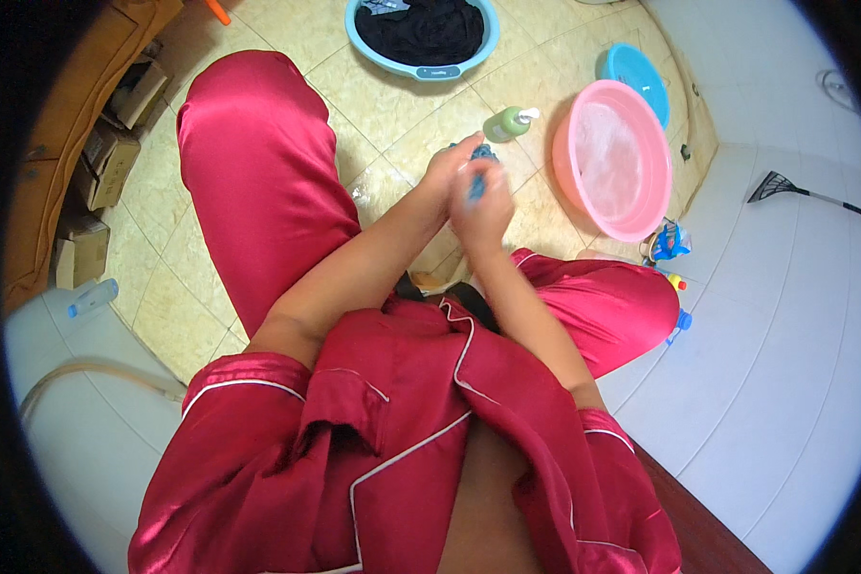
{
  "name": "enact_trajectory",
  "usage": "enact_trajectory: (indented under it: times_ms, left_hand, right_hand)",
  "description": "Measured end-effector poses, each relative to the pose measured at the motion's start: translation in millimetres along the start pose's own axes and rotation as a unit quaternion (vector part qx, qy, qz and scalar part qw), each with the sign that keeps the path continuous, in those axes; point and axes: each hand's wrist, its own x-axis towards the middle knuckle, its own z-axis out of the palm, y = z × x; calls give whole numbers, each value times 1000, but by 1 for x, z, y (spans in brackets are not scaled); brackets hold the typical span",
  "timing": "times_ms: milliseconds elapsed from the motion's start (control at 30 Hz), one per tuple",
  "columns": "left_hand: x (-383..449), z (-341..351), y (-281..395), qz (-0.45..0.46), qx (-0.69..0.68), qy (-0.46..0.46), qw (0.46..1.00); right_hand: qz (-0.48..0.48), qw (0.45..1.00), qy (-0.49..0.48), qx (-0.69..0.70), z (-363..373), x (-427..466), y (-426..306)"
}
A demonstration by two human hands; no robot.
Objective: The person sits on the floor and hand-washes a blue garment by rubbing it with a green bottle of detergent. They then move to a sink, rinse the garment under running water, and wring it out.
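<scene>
Over the tiled floor, between my knees, both hands meet around a small piece of blue fabric (478,186). My left hand (450,171) grips it from the left, and some of the fabric shows past the fingers. Pressed against it from the right is my right hand (486,212), its fingers blurred. How the fabric is folded inside the hands cannot be seen. Just beyond them a green pump bottle (504,126) with a white pump head stands on the tiles. To the right, a pink basin (561,154) contains whitish, sudsy water.
A light blue basin (493,32) of black clothing sits ahead. Another blue basin (635,72) is behind the pink one. Bottles and a blue-and-white package (669,242) stand along the right wall. A wooden cabinet (43,154), cardboard boxes (115,172) and a plastic bottle (93,298) are at left.
</scene>
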Motion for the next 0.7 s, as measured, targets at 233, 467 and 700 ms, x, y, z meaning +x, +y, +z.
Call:
enact_trajectory:
  times_ms: [233,467,700]
  left_hand:
    - [18,-18,-17,114,-41,-103,987]
    - [24,-12,-26,30,-78,-31,996]
    - [5,3,-45,34,-16,99,994]
  right_hand:
    - [26,999,-28,-2,10,16,12]
    - [161,987,2,7,10,41,44]
    - [110,991,16,-74,15,32,65]
